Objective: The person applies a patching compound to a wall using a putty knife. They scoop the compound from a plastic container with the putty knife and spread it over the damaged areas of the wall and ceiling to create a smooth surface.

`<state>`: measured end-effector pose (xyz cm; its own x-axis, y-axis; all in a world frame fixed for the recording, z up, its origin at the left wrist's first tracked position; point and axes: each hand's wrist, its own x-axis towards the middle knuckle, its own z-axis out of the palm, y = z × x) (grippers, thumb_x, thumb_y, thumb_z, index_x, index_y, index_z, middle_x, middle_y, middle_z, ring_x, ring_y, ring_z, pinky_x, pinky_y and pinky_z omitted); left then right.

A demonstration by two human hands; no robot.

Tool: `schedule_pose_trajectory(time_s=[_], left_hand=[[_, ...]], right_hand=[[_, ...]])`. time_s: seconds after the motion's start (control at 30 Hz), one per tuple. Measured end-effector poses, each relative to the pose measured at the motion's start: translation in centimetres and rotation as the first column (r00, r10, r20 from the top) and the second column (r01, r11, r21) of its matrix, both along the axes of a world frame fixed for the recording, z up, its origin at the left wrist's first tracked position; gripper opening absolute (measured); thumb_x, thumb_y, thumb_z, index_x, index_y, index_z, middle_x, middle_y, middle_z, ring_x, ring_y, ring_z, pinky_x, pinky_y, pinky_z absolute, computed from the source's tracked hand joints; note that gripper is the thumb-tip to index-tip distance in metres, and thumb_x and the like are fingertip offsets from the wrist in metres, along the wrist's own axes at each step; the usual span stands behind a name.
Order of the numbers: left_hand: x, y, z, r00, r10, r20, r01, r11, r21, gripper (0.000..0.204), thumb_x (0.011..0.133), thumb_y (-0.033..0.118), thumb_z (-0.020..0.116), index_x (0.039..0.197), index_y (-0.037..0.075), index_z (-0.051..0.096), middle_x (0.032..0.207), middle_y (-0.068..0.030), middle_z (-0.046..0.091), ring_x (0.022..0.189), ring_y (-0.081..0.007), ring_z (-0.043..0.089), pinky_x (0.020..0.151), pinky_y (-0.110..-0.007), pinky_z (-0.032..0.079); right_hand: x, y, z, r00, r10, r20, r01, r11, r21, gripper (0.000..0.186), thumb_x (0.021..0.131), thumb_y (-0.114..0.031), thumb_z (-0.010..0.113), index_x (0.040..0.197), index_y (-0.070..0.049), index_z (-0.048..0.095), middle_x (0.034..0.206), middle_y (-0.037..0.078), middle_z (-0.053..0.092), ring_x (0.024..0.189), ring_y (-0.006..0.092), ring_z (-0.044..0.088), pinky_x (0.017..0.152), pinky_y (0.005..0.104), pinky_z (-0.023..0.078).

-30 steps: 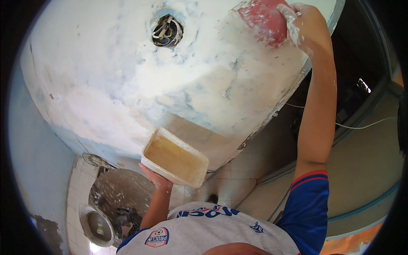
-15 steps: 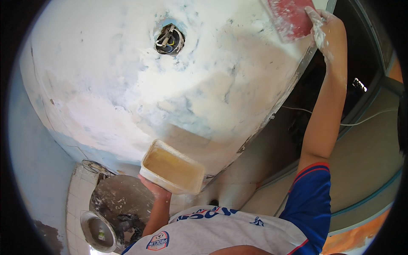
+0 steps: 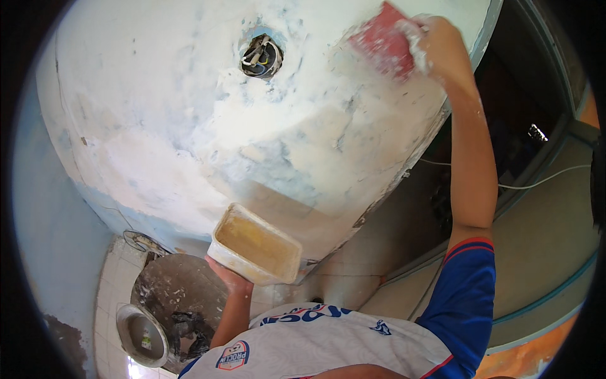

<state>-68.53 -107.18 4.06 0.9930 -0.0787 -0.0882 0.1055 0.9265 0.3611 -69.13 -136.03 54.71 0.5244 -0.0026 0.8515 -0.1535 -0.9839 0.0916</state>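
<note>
High on the right, my right hand (image 3: 435, 47) grips a red, flat scraper (image 3: 382, 43) smeared with white paste. The scraper's face lies against the patchy white wall (image 3: 189, 114), or very close to it; both are slightly blurred. White paste also coats my right fingers. At the lower middle, my left hand (image 3: 230, 276) holds a white rectangular tub (image 3: 255, 243) from its side and underneath. The tub is tilted, its inside stained yellowish-brown, with little paste showing.
A round hole with loose wires (image 3: 262, 57) opens in the wall. Beyond the wall's right edge is a dark doorway (image 3: 524, 95) crossed by a white cable (image 3: 543, 183). Below left stand a round, splattered table (image 3: 180, 284) with a black plastic bag (image 3: 189, 331) and a basin (image 3: 142, 335).
My right hand has swept the red scraper leftward and slightly down across the wall, away from the doorway edge. The tub in my left hand stays nearly in place.
</note>
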Motion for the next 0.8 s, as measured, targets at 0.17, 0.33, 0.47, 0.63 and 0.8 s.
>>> schedule_pose_trajectory(time_s=[0.17,0.33,0.47,0.63,0.8], left_hand=[[-0.3,-0.3,0.0,1.000,-0.010,-0.019,0.011,0.999,0.032,0.083,0.099,0.074,0.022,0.153,0.012,0.037,0.154,-0.0096,0.042,0.141,-0.0304,0.042,0.116,-0.043,0.035],[-0.2,0.4,-0.6,1.000,0.006,-0.006,-0.006,0.999,0.036,0.083,0.099,0.074,0.023,0.153,0.013,0.036,0.154,-0.0096,0.042,0.141,-0.0308,0.041,0.116,-0.044,0.035],[-0.6,-0.5,-0.6,0.999,-0.020,-0.029,0.021,0.999,0.035,0.083,0.099,0.074,0.023,0.153,0.012,0.037,0.154,-0.0096,0.042,0.141,-0.0306,0.042,0.116,-0.044,0.036],[-0.8,-0.3,-1.0,0.999,-0.025,-0.046,0.027,0.999,0.031,0.082,0.099,0.073,0.023,0.154,0.012,0.036,0.154,-0.0099,0.042,0.141,-0.0306,0.042,0.116,-0.044,0.035],[-1.0,-0.5,-0.6,0.999,-0.040,-0.037,0.039,0.999,-0.022,0.083,0.099,0.073,0.022,0.154,0.013,0.035,0.154,-0.0101,0.041,0.142,-0.0307,0.041,0.116,-0.044,0.035]], right_hand=[[-2.3,-4.3,2.5,0.992,0.097,0.074,-0.098,0.995,0.004,0.041,0.096,-0.038,0.063,0.102,0.001,0.072,0.085,0.022,0.069,0.083,0.0339,0.068,0.077,0.0423,0.051],[0.7,-3.0,-0.4,0.993,-0.014,0.115,0.039,0.976,-0.213,0.043,0.098,-0.041,0.062,0.107,-0.001,0.072,0.081,0.022,0.069,0.076,0.0382,0.067,0.074,0.0423,0.052],[-3.2,-1.5,1.7,0.997,-0.024,0.071,0.017,0.995,0.101,0.048,0.099,-0.044,0.060,0.107,0.002,0.071,0.075,0.020,0.068,0.070,0.0378,0.067,0.071,0.0429,0.053],[-0.2,-0.2,-1.5,0.998,-0.048,-0.031,0.043,0.991,-0.129,0.048,0.099,-0.042,0.061,0.106,0.004,0.070,0.089,0.021,0.071,0.085,0.0362,0.069,0.082,0.0418,0.052],[-3.5,-1.4,1.8,0.995,0.096,0.015,-0.096,0.965,0.243,0.043,0.098,-0.040,0.065,0.103,0.001,0.072,0.062,0.009,0.060,0.051,0.0155,0.059,0.052,0.0344,0.049]])
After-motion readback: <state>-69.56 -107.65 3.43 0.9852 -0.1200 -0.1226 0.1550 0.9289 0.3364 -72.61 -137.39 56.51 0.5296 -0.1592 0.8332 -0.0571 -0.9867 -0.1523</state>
